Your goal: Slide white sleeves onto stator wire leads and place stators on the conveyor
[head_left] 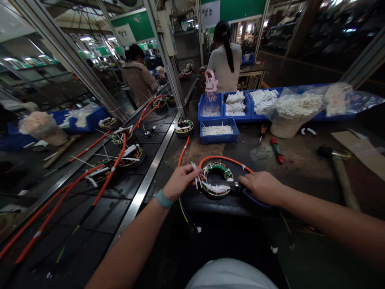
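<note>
A ring-shaped wound part [217, 190] with white sleeves and an orange cable [221, 157] lies on the dark bench in front of me. At its left rim, my left hand [182, 180] is closed on thin white strips [196, 181]. From the right, my right hand [259, 185] grips a metal tool [234, 183], perhaps scissors, whose front end reaches over the ring's lower right rim. Most of the tool's handle is hidden by my fingers. A blue and a yellow-green wire [183, 209] hang over the bench edge below my left hand.
Behind the ring stand a blue tray of white strips [219, 140] and blue bins [240, 117]. A screwdriver [262, 132], red tool [276, 150] and hammer [343, 176] lie right. Left, a conveyor [132, 204] carries several wound rings. Two people are beyond.
</note>
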Action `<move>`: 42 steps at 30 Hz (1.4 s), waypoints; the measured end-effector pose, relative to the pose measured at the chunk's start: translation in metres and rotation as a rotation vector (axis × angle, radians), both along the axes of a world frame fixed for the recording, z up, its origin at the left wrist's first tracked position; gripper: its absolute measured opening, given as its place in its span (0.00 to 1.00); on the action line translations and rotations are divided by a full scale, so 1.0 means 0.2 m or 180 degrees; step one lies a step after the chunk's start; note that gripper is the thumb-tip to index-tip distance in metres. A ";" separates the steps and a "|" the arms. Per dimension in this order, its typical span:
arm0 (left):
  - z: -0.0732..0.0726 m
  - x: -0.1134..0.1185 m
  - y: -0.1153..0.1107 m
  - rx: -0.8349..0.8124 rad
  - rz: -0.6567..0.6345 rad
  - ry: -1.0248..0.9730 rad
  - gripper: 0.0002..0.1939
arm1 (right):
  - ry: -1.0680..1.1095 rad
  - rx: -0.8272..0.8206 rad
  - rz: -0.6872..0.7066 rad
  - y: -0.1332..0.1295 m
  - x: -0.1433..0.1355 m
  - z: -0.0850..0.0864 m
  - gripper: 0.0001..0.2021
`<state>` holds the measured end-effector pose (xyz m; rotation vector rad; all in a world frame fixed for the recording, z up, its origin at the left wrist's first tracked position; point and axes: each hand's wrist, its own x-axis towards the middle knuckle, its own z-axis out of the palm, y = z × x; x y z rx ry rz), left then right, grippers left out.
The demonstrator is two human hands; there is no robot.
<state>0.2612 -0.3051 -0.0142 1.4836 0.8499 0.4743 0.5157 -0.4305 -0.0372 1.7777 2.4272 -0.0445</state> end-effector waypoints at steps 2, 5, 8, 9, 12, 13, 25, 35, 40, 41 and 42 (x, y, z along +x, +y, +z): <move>-0.02 -0.02 0.02 0.0057 0.0266 -0.0081 0.19 | 0.0198 0.0037 -0.0576 -0.01 0.12 -0.04 0.12; -0.04 0.02 0.07 0.0136 0.0365 -0.0209 0.19 | 0.0500 0.0087 -0.1741 0.00 0.36 -0.12 0.22; -0.05 0.16 0.20 0.0501 0.0617 -0.0283 0.17 | 0.0877 0.0104 -0.2298 0.06 0.56 -0.18 0.27; -0.05 0.22 0.26 0.0633 0.0739 -0.0288 0.16 | 0.0958 0.0130 -0.2377 0.08 0.61 -0.20 0.27; 0.00 0.45 0.47 0.0920 0.0976 -0.0272 0.11 | 0.0998 0.0248 -0.2431 0.16 0.64 -0.22 0.26; 0.02 0.52 0.55 0.1004 0.0996 -0.0228 0.09 | 0.0967 0.0279 -0.2409 0.18 0.63 -0.22 0.27; 0.18 0.51 0.55 0.1689 -0.1042 0.0558 0.08 | 0.0939 0.1131 -0.0867 0.16 0.21 -0.07 0.21; 0.11 0.25 0.23 0.4677 -0.3845 0.1603 0.12 | 0.2345 0.0846 0.0632 0.17 -0.24 -0.17 0.21; 0.05 0.30 0.27 0.5193 -0.4024 0.1334 0.05 | 0.2181 0.1057 0.0485 0.16 -0.25 -0.24 0.11; 0.05 0.30 0.27 0.5198 -0.4000 0.1297 0.05 | 0.2135 0.1077 0.0484 0.16 -0.25 -0.25 0.10; 0.05 0.30 0.28 0.5190 -0.3949 0.1270 0.05 | 0.2095 0.1090 0.0490 0.16 -0.25 -0.25 0.09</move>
